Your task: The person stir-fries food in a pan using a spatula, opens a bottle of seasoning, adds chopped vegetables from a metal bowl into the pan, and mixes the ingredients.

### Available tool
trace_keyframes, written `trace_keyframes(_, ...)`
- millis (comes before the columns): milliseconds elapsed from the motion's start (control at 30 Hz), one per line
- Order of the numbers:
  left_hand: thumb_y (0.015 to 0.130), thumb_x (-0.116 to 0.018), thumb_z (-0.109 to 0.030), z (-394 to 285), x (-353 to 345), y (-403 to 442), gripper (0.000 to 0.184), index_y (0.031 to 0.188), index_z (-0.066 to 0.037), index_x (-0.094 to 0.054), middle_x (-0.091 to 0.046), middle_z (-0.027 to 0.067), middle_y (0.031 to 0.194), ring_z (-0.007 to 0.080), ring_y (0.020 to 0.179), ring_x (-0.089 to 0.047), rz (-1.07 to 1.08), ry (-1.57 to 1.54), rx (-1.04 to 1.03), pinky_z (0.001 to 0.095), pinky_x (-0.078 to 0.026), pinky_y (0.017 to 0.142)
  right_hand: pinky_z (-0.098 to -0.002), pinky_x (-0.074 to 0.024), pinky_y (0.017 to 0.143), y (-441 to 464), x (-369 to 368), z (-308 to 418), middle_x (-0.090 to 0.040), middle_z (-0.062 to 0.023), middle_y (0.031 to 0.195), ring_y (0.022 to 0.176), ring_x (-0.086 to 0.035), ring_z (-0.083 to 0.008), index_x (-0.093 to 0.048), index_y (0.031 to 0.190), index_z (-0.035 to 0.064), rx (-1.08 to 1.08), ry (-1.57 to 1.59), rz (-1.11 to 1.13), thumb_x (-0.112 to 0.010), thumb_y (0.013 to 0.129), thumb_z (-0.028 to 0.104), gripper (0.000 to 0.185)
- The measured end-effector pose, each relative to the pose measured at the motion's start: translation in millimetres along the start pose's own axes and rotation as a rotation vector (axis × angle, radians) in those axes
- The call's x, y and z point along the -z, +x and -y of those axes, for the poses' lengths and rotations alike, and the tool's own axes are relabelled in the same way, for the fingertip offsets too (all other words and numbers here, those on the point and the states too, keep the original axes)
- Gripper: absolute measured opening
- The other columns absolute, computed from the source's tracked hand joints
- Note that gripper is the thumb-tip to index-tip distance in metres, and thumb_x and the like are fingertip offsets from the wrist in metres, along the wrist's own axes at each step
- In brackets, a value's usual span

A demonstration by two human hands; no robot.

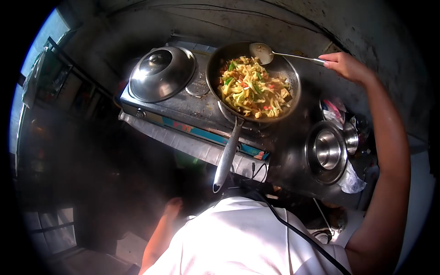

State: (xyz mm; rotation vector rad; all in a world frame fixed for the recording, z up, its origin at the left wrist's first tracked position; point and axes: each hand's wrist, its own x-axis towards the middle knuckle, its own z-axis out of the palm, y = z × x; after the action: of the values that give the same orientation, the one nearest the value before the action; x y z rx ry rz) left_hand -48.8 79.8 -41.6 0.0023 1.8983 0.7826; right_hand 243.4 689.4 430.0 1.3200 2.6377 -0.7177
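Note:
My right hand point(344, 65) is closed around the handle end of a metal ladle point(262, 53), whose bowl rests at the far inner edge of a frying pan point(293, 85). Chopped yellowish vegetables with green and red pieces point(253, 88) fill much of the pan. Its grey handle point(228, 156) points towards my body, and no hand is on it. My left hand point(173, 206) hangs low beside my body, dim and small, its fingers not clear enough to read.
A domed steel lid point(162, 73) covers the left side of the gas stove point(151, 109). To the right are steel bowls point(327, 150), a clear plastic bag point(352, 178) and a colourful packet point(333, 112). A black cable point(293, 228) crosses my white shirt. A wall rises behind the stove.

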Motion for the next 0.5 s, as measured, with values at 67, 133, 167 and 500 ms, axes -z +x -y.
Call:
trace_keyframes(67,0.085,-0.065,-0.019,-2.1,0.8,0.2,0.030,0.113,-0.009,-0.062,-0.067,0.0043,0.087,0.0132,0.069,-0.061,0.000,0.017,-0.021,0.0279,-0.048,0.059,-0.0220,-0.0388,0.054,9.9,-16.2,11.3,-0.056,0.0020,0.074,0.059,-0.044,-0.0054,-0.052,0.129,0.0039,0.050,0.022,0.006,-0.057,0.090,0.018,0.042)
trace_keyframes(133,0.085,-0.065,-0.018,-6.2,3.7,-1.6,0.029,0.112,-0.010,-0.062,-0.067,0.0041,0.087,0.0133,0.068,-0.061,0.003,0.039,-0.041,0.0277,-0.048,0.058,-0.0285,-0.0471,0.080,12.1,-29.7,20.0,-0.068,-0.0096,0.097,0.085,-0.061,-0.0154,-0.054,0.126,0.0037,0.314,-0.044,-0.082,-0.059,0.088,0.016,0.040)
trace_keyframes(167,0.084,-0.065,-0.018,-7.6,4.5,-2.6,0.029,0.112,-0.010,-0.062,-0.067,0.0039,0.087,0.0134,0.068,-0.061,0.004,0.051,-0.034,0.0277,-0.048,0.058,-0.0285,-0.0471,0.080,6.0,-32.3,24.9,-0.068,-0.0096,0.097,0.085,-0.061,-0.0154,-0.054,0.126,0.0037,0.308,-0.040,-0.082,-0.059,0.088,0.016,0.040)
trace_keyframes(500,0.084,-0.056,-0.007,-24.5,5.1,18.9,0.024,0.107,-0.009,-0.061,-0.063,0.0014,0.083,0.0120,0.066,-0.058,0.053,0.138,0.000,0.0263,-0.045,0.056,-0.0335,-0.0475,0.074,-146.2,-47.0,66.1,-0.066,-0.0143,0.097,0.080,-0.062,-0.0271,-0.054,0.128,0.0193,0.039,-0.382,-0.100,-0.062,0.083,0.011,0.046)
